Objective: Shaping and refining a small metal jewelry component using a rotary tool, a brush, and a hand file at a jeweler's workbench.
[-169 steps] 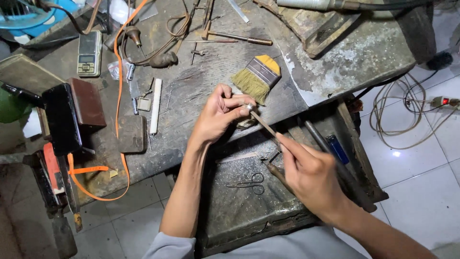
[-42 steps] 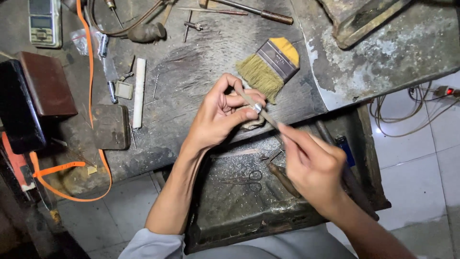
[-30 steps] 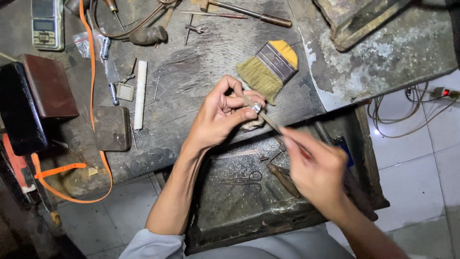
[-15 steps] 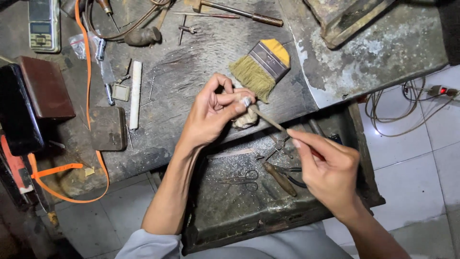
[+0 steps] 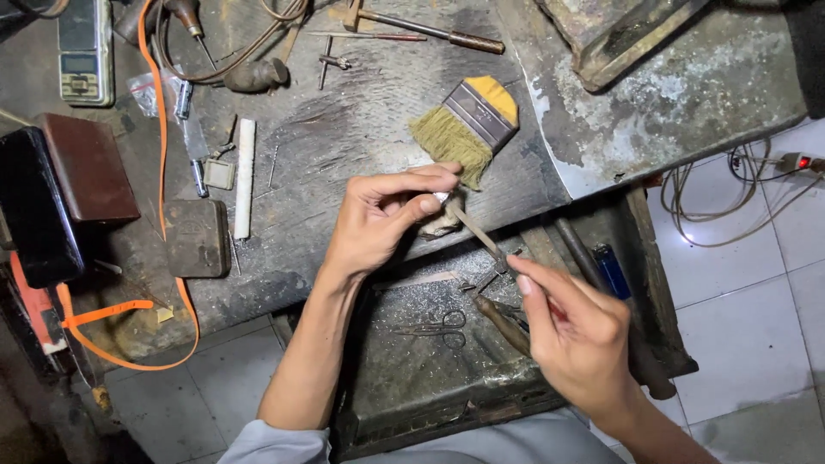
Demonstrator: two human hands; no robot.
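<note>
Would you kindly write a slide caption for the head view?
Left hand pinches a small piece at the bench edge while right hand works a slim file against it, beside a yellow-handled brush.

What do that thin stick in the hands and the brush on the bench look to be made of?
The thin stick looks like dull grey metal, probably a file: straight, narrow, matte. The brush has pale straw-like bristles, a ribbed shiny metal band, and a yellow handle, plastic or painted wood; I cannot tell which.
</note>
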